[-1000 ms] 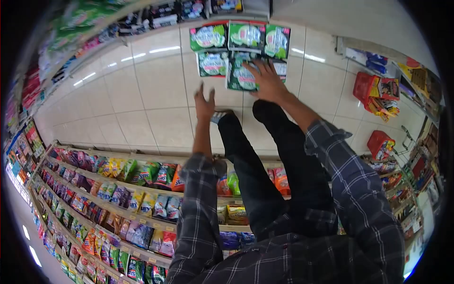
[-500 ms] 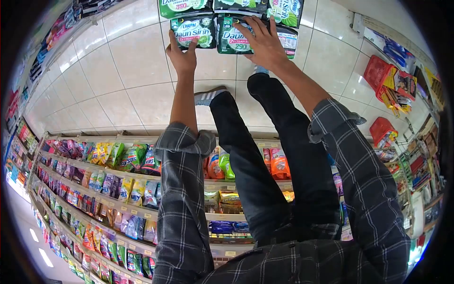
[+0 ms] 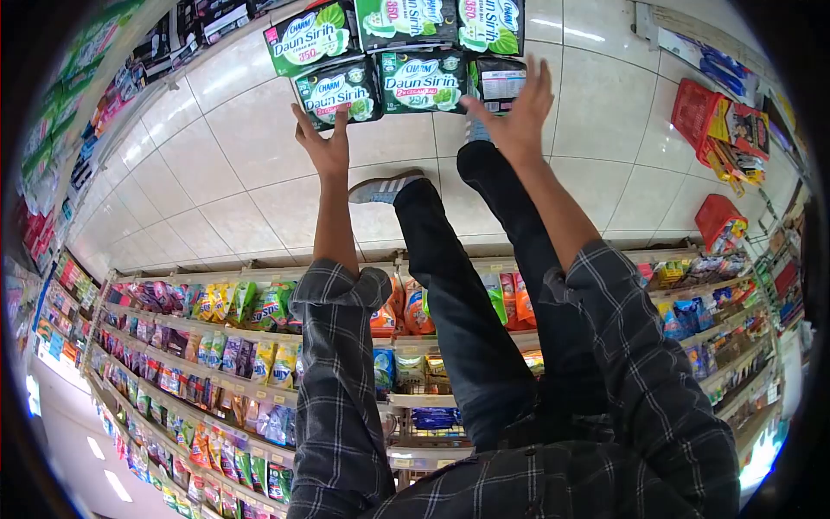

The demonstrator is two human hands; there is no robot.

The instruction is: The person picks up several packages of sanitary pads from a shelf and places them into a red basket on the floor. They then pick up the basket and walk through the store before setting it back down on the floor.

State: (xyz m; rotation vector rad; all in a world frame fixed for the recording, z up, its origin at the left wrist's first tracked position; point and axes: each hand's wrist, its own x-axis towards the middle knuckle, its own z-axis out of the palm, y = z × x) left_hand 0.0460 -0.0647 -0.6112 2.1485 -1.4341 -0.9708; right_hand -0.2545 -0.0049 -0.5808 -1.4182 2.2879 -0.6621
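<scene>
Green-and-black packs of Charm Daun Sirih pads lie in two rows near the top of the view. My left hand (image 3: 323,147) is at the lower edge of the front left pad pack (image 3: 335,93), thumb and fingers apart, the thumb overlapping its face. That pack sits slightly tilted beside the middle pad pack (image 3: 424,82). Fingers spread, my right hand (image 3: 516,121) is at the right end of the front row, just in front of a pack turned to show its white label (image 3: 501,84). Behind are the left (image 3: 309,39), centre (image 3: 406,19) and right (image 3: 489,26) pad packs.
Tiled floor (image 3: 259,164) lies around my shoes (image 3: 386,187). Shelves of colourful pouches (image 3: 251,303) stand close behind my legs. Red baskets of goods (image 3: 696,112) are on the right, and another shelf (image 3: 212,43) runs along the upper left.
My right hand has come off the middle pack and moved right, with its fingers spreading. My left hand stays by the left pack. The view has shifted, showing more of the back row.
</scene>
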